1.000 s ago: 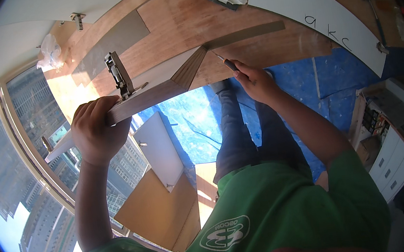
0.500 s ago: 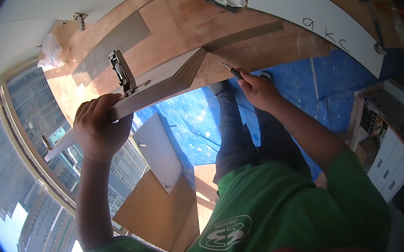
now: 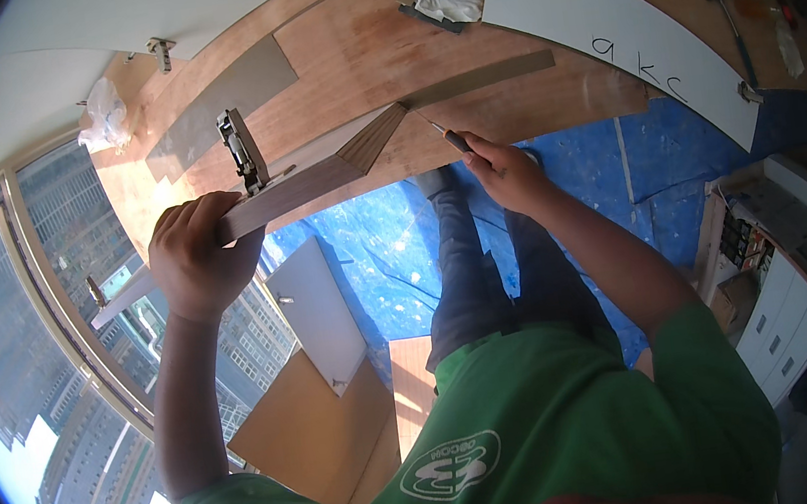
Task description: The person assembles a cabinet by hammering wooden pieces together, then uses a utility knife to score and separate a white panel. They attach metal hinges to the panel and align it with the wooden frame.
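My left hand [image 3: 199,254] is closed around the near left corner of a wood-grain cabinet door panel [image 3: 300,192], fingers over the top and thumb below. A metal concealed hinge [image 3: 243,154] stands up from the panel just beyond those fingers. In my right hand [image 3: 507,175] is a screwdriver [image 3: 455,140] with a dark and orange handle, its thin shaft pointing up and left. The tip lies close to the panel's far right corner; whether it touches anything is too small to tell.
Under the panel spreads a wooden worktop [image 3: 367,40] with grey-brown strips. A long white door [image 3: 619,34] with hinges lies at right, a hammer [image 3: 728,26] beyond it. Blue sheeting [image 3: 379,255] covers the floor. Loose boards [image 3: 315,308] lean by the window; white drawers [image 3: 780,327] stand right.
My right hand has shifted slightly left with the screwdriver, whose tip is nearer the panel's corner. The left hand keeps its hold on the panel. The whole view has drifted a little.
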`<state>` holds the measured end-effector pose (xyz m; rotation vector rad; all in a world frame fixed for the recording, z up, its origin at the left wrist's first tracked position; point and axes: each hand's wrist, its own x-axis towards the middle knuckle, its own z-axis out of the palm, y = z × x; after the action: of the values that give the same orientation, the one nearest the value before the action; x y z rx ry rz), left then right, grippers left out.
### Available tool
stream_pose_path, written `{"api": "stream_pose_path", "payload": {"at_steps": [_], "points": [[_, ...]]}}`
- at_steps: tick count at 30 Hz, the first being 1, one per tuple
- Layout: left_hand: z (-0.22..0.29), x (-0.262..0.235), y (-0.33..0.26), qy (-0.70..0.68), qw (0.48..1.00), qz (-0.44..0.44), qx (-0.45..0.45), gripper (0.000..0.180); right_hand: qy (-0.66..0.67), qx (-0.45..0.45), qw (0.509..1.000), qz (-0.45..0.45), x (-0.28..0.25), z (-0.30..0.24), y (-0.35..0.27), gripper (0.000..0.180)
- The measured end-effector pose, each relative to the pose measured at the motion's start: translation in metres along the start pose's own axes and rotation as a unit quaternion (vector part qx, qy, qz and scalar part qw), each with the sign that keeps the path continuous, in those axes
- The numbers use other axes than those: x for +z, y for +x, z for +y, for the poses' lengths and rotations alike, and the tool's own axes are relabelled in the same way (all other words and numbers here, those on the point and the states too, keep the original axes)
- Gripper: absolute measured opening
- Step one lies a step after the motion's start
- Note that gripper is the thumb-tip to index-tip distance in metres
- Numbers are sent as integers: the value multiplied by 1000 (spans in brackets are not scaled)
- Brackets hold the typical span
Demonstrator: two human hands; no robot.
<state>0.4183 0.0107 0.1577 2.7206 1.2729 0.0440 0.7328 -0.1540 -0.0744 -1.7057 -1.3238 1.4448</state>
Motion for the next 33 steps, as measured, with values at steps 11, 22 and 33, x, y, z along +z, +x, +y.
{"api": "stream_pose_path", "payload": {"at_steps": [11,22,33], "points": [[6,4,-4,11,1000,13,-2,19,-57,11,998,-6,11,8,16,43],[5,4,-13,-4,1000,12,-7,21,-99,114,986,-68,-20,-24,-18,48],[9,5,-16,2,1000,18,-7,20,-336,-190,917,96,-21,-21,115,42]]}}
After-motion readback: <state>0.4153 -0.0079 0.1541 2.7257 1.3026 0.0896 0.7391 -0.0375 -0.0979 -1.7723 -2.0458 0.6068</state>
